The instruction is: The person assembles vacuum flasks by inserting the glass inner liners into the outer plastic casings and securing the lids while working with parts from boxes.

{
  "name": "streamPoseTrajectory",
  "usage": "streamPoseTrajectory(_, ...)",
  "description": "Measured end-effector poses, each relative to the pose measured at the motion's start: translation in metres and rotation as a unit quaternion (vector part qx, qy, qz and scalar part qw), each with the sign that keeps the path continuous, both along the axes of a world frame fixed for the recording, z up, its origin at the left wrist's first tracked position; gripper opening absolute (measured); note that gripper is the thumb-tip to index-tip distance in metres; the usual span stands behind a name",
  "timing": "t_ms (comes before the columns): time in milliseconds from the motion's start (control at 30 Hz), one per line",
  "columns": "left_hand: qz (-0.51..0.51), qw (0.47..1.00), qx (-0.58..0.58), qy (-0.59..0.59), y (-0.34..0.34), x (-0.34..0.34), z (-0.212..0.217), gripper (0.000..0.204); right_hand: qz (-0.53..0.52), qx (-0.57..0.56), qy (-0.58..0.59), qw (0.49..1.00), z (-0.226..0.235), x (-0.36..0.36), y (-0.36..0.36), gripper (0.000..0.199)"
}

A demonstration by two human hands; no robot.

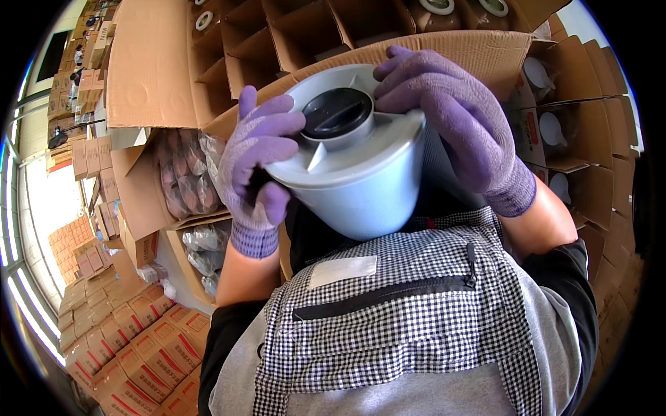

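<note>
Many stacked cartons (132, 360), warehouse floor

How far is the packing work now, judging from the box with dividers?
Done: some cells of the divided carton already hold white-capped items. In hand: the left hand and right hand both grip a white container with a black cap. Left: several cells look empty.
</note>
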State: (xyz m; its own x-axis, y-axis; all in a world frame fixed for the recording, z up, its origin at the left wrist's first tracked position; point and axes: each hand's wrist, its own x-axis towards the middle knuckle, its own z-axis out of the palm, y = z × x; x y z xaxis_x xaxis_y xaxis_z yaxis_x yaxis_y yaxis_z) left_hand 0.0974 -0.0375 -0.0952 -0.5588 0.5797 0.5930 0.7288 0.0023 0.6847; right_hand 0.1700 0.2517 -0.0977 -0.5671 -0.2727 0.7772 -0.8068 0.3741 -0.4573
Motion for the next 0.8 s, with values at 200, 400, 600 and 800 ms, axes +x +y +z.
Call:
streamPoseTrajectory(200, 0.029, 0.994, -0.103, -0.006, 0.026, 0.001, 0.046, 0.061, 0.093, -0.382, -0.408, 0.824, -0.045, -0.066, 0.001, 0.035)
streamPoseTrajectory(400, 0.128, 0.91, -0.348, 0.186, 0.093, 0.037, 0.083, 0.07, 0.326, -0.49, -0.521, 0.618, -0.116, -0.135, -0.036, 0.04)
streamPoseTrajectory(600, 0.02, 0.999, -0.01, 0.036, 0.007, 0.004, 0.001, 0.054, 0.018, -0.057, -0.188, 0.98, -0.021, -0.014, 0.005, 0.04)
streamPoseTrajectory(800, 0.003, 0.996, -0.073, 0.042, 0.013, -0.012, 0.018, 0.069, 0.118, -0.241, -0.33, 0.905, -0.031, -0.056, 0.013, 0.032)
